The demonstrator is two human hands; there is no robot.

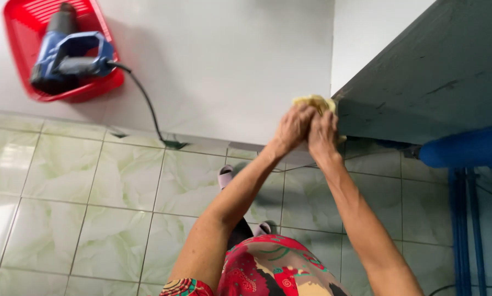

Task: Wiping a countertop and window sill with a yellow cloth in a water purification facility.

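Both of my hands are bunched together around a yellow cloth (314,102). My left hand (293,127) and my right hand (323,134) press it against the corner of a dark grey surface (432,77) at the upper right. Most of the cloth is hidden under my fingers. Below my arms I see my patterned red clothing (268,271) and my feet in pale slippers (225,176) on the green tiled floor (92,208).
A red plastic basket (24,49) at the upper left holds a blue power tool (65,55), whose black cord (147,107) runs down to the floor edge. A white wall panel (218,60) fills the top middle. A blue pipe and frame (465,148) stand at the right.
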